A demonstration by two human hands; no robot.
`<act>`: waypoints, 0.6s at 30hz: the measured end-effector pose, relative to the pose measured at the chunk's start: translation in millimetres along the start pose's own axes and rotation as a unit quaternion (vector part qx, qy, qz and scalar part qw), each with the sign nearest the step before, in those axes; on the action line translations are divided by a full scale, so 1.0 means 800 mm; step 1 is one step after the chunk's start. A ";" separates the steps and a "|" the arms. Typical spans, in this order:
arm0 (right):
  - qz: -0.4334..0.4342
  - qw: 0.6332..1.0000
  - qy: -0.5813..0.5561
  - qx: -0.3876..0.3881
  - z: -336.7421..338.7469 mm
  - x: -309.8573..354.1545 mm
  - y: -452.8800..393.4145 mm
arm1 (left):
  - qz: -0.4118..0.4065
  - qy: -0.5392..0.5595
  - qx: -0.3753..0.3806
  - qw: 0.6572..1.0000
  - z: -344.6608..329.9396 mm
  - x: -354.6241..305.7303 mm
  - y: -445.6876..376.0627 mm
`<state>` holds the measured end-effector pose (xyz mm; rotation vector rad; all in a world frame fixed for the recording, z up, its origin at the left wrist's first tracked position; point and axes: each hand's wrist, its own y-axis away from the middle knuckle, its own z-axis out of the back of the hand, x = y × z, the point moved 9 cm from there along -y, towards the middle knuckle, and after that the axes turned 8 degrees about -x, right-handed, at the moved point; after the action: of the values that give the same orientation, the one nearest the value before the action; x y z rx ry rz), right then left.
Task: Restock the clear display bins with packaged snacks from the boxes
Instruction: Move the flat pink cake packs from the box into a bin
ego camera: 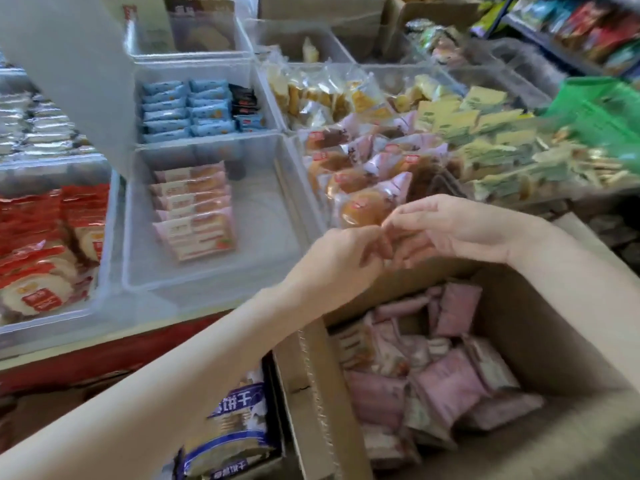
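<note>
Shop display space fills the view, with rows of clear bins on a red-edged counter and cardboard boxes in front of it. Nearest, at the lower right, an open cardboard box holds many loose pink snack packs, so much stock is not yet moved. At its left, a second box shows blue and white packets.

Above the far rim of the box, the two hands meet. The left hand has its fingers curled, and the right hand is loosely curved, fingertips touching the left one. I cannot tell whether they hold a small pack between them; nothing is plainly seen there.

Just beyond the hands to the left, a clear bin holds only one short row of pink and white packs at its left side, and most of its floor is bare. This bin seems to be the one to fill, and I judge the work on it hardly started. Bins at the left with red packs, the bin behind with blue packs, and those at the right with bread rolls look well filled. One far bin is almost empty.
</note>
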<state>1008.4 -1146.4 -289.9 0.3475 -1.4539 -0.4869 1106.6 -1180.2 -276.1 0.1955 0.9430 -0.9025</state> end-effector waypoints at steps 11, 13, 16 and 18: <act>-0.178 0.885 0.422 0.079 0.083 -0.301 -0.017 | 0.072 -0.188 0.349 0.915 -0.207 0.048 0.036; -0.162 0.785 0.580 0.144 0.067 -0.339 -0.031 | 0.100 -0.197 0.362 0.906 -0.219 0.064 0.038; -0.164 0.697 0.671 0.193 0.053 -0.363 -0.030 | 0.141 -0.207 0.383 0.889 -0.235 0.087 0.045; -0.152 0.666 0.698 0.215 0.046 -0.370 -0.028 | 0.158 -0.212 0.391 0.881 -0.242 0.097 0.049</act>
<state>955.7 -1010.5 -551.1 1.0667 0.0727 -0.0081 1036.4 -1101.7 -460.6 0.7863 0.0852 -0.9267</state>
